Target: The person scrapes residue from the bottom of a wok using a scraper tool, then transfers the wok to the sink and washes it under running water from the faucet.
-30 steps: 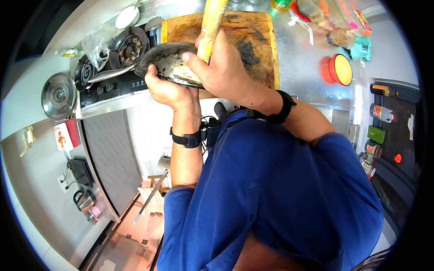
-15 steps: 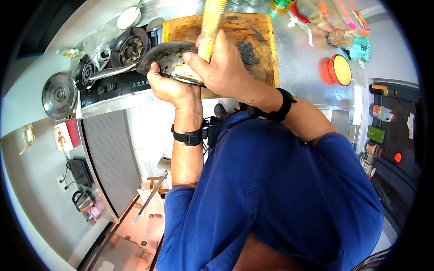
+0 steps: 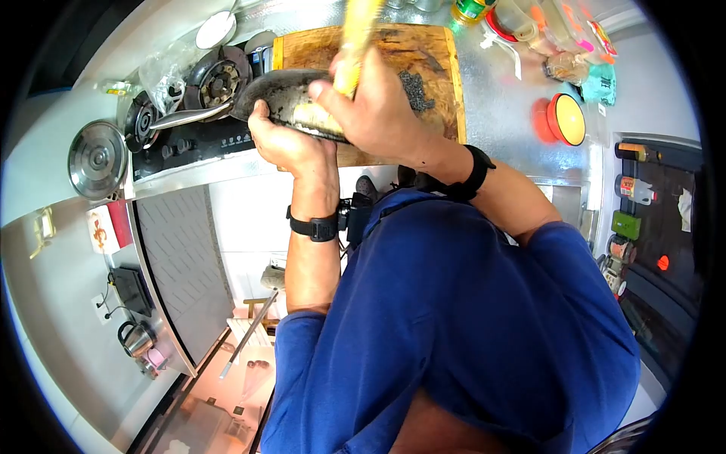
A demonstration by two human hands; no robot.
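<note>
A blackened metal pan (image 3: 283,88), gripped by the left hand (image 3: 295,145), is seemingly being rubbed with a yellow rod (image 3: 361,24) clasped by the right hand (image 3: 384,117); steadiness needed.

Kitchen, brightly lit. Metal counter (image 3: 495,113) across far side, shiny with white reflections; black hob (image 3: 203,147) set into its left end. Pale wall (image 3: 53,287) at left, white socket (image 3: 100,309) on it. White floor (image 3: 240,216) below counter, faint tile lines. Grey panel (image 3: 181,257) beside it, marked with short dashes. Dark unit (image 3: 669,234) along right edge. Pinkish light at lower left, around slatted furniture (image 3: 265,337), kind unclear.
</note>
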